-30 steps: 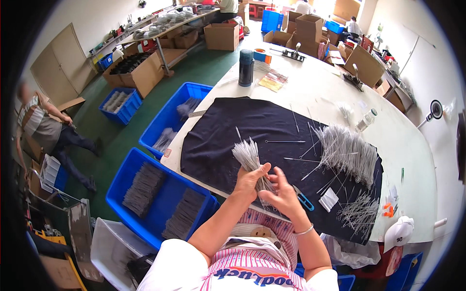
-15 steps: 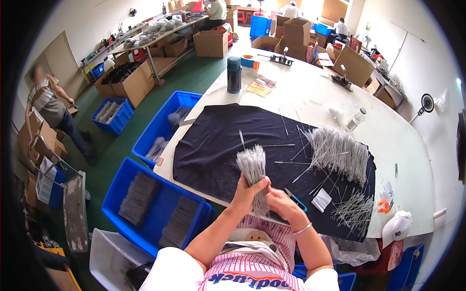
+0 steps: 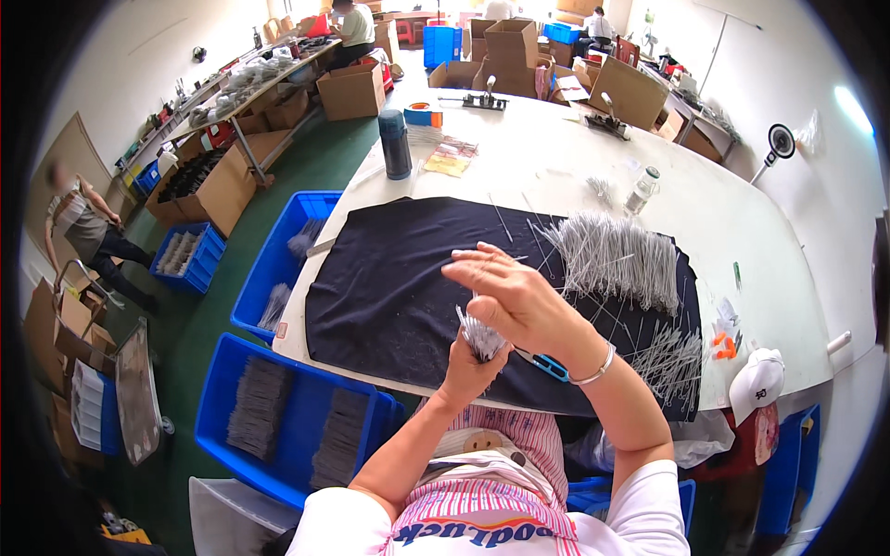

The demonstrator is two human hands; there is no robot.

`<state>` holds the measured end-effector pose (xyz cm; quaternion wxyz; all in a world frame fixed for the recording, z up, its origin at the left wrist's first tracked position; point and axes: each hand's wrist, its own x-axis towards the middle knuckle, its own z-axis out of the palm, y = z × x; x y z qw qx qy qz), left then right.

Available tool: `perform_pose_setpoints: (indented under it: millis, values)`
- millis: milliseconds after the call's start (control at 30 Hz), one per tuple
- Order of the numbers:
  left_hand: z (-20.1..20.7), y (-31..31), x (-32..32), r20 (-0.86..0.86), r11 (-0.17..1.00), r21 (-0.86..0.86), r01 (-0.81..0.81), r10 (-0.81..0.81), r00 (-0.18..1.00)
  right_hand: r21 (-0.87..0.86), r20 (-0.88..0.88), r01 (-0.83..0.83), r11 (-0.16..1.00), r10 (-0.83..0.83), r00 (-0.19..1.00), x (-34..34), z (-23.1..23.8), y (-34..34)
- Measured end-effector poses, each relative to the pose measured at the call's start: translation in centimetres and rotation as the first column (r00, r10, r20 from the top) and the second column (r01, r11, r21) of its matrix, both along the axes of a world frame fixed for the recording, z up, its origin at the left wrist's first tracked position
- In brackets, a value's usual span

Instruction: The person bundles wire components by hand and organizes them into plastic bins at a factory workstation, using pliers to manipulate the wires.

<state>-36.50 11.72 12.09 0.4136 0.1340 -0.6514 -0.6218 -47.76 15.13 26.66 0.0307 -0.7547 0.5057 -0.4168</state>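
Note:
My left hand (image 3: 468, 372) is closed around an upright bundle of thin wire brushes (image 3: 480, 337), their pale bristled tops bunched together. Over the top of that bundle my right hand (image 3: 519, 295) is held with its fingers stretched out, and its palm hides part of the brushes. Whether the palm touches the tips I cannot tell. To the right, a thick heap of the same wire brushes (image 3: 619, 264) lies on a dark cloth (image 3: 389, 287). A looser pile of looped wire brushes (image 3: 669, 366) sits nearer me. A light-blue handled tool (image 3: 549, 368) lies by my right wrist.
Blue bins (image 3: 301, 394) with bundled brushes stand left of the white table (image 3: 783, 306). A dark flask (image 3: 395, 145), a glass bottle (image 3: 642, 191) and clamp fixtures (image 3: 607, 125) stand farther back. A white cap (image 3: 757, 382) rests at the right edge. Other people work behind.
My right hand has risen from beside the bundle's lower part to over its top, fingers now extended. The bundle sits lower in my left hand. The view has shifted slightly right.

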Motion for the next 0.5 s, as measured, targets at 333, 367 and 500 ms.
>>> perform_pose_setpoints:
  millis: [333, 367, 500]
  values:
    - [-5.3, 0.3, 0.7, 0.126, 0.999, 0.034, -0.003, -0.001, 0.992, 0.226, 0.359, -0.07, 0.972, -0.016, 0.933, -1.0, -4.6, 1.8]
    - [-5.3, 0.4, 0.9, 0.138, 1.0, 0.002, 0.015, -0.016, 0.99, 0.25, 0.314, 0.0, 0.968, -0.082, 0.946, -1.2, -3.6, 2.1]
    - [-4.5, 0.9, 1.1, 0.116, 0.991, -0.135, 0.009, 0.007, 0.993, 0.185, -0.082, 0.146, 0.972, -0.133, 0.988, -1.5, -1.9, 2.4]
